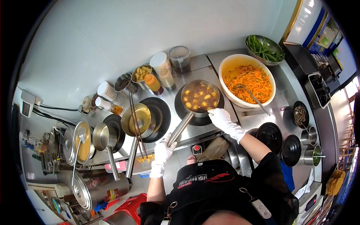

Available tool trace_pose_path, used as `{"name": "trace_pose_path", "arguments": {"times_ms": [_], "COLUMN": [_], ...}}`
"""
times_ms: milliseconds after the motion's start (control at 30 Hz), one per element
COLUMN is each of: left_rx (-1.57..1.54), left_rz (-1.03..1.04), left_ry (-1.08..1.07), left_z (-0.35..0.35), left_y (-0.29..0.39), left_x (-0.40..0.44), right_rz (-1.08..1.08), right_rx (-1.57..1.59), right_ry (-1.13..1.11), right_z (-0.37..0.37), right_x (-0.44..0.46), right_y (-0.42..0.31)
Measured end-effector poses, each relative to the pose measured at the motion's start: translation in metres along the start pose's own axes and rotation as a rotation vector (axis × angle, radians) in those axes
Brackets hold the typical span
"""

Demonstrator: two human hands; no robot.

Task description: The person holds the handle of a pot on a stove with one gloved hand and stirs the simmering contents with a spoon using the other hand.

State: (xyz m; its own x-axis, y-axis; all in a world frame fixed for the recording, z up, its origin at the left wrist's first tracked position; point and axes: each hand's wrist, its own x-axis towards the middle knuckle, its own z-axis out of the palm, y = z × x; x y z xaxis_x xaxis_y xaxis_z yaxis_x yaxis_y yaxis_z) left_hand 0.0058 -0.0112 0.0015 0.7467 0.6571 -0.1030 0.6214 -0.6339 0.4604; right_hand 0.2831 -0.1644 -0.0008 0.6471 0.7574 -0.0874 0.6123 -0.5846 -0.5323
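Note:
A saucepan (200, 96) of brown sauce with yellow chunks sits on a round black burner plate. My left hand (164, 152), in a white glove, is closed around the end of its long metal handle (181, 128). My right hand (224, 120), also gloved in white, is at the near right rim of the pan. Its fingers are bent together there; what they hold, if anything, is hidden. Left of this pan, a second saucepan (135, 120) holds yellowish liquid, with long chopsticks (135, 125) lying across it.
A white bowl (272, 90) of shredded orange vegetables with a ladle (255, 97) stands right. Behind are a bowl of greens (266, 50), sauce bottles (153, 82) and tubs. Black plates (269, 138) lie near my right arm. An empty saucepan (104, 137) and a large pot (99, 187) are left.

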Motion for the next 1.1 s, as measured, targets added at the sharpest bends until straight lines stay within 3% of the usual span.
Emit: {"name": "trace_pose_path", "arguments": {"times_ms": [433, 700, 833, 1100], "left_rx": [-0.016, -0.073, -0.031, -0.072], "left_rz": [0.053, 0.069, 0.07, 0.086], "left_ry": [0.01, 0.06, 0.035, 0.051], "left_z": [0.002, -0.002, -0.002, 0.0], "left_y": [-0.002, 0.004, 0.002, 0.001], "left_x": [0.0, -0.003, -0.001, 0.0], "right_rz": [-0.064, -0.124, -0.039, -0.058], "right_rx": [0.041, 0.155, -0.115, -0.349], "right_ry": [0.293, 0.304, 0.162, -0.07], "right_z": [0.058, -0.015, -0.076, -0.092], "right_x": [0.028, 0.03, 0.012, 0.006], "right_y": [-0.006, 0.024, 0.016, 0.011]}}
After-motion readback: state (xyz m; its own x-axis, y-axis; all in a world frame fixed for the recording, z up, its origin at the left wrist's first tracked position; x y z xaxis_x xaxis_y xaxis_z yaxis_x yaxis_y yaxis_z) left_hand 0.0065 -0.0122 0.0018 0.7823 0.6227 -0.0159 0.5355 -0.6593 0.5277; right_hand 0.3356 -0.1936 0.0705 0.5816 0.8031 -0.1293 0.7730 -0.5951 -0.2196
